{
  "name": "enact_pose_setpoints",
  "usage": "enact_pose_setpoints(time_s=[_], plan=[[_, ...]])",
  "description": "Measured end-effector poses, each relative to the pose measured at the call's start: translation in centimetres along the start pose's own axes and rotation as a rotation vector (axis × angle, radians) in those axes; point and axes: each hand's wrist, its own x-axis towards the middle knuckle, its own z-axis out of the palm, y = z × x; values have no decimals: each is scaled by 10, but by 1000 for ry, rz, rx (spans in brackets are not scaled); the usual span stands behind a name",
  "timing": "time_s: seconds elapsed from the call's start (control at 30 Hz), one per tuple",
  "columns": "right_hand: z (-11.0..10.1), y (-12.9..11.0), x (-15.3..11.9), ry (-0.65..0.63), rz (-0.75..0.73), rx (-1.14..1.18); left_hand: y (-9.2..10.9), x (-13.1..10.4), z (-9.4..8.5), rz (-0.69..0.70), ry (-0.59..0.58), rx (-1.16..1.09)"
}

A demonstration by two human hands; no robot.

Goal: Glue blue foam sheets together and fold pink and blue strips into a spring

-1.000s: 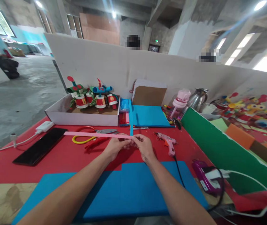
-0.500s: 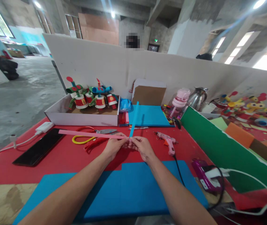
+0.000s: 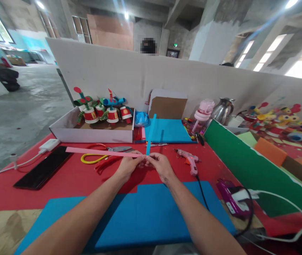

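Centre of the frame: the left hand (image 3: 128, 166) and the right hand (image 3: 161, 165) meet fingertip to fingertip, both pinched on the crossing ends of two paper strips. The pink strip (image 3: 100, 152) runs out toward the left over the yellow-handled scissors (image 3: 105, 154); the blue strip (image 3: 151, 134) stands up and away. Just right lies a pink glue gun (image 3: 189, 161) on the red table (image 3: 68, 180).

Both hands' fingers (image 3: 143, 162) pinch pink strip (image 3: 100, 152), blue strip (image 3: 151, 134) crossing.
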Motion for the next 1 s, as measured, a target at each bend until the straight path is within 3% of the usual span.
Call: enact_pose_setpoints(time_s=[0.37, 0.53, 0.67, 0.8, 1.0], plan=[[-1, -2, -1, -4, -5, 47, 1, -1, 0, 13, -44, 41], [-1, 3, 1, -20, -38, 76, 2, -1, 1, -7, -31, 58], [-4, 6, 3, -45, 23, 106, 4, -2, 1, -4, 10, 67], [-7, 5, 2, -64, 95, 40, 2, -2, -2, 3, 65, 38], [-7, -2, -3, 9, 73, -60, 2, -2, -2, 15, 47, 72]])
